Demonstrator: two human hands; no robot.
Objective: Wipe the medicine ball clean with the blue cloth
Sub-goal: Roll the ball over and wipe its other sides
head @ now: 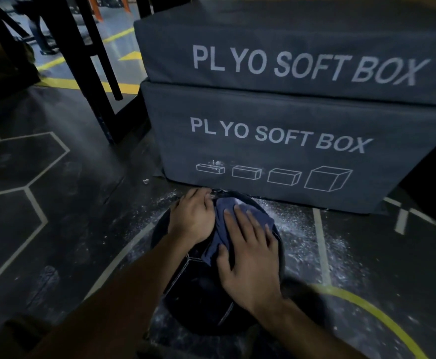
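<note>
Resting on the dark rubber floor, the black medicine ball sits under both hands, its round leathery panels joined by pale stitched seams. The right hand lies flat with fingers straight, pressing the soft, crumpled blue cloth onto the ball's top. The left hand, just beside the cloth, curls its fingers over the ball's far upper edge, gripping it. White powder speckles the floor around the ball. Just behind stand two stacked grey fabric boxes printed "PLYO SOFT BOX", and black metal legs rise further left.
</note>
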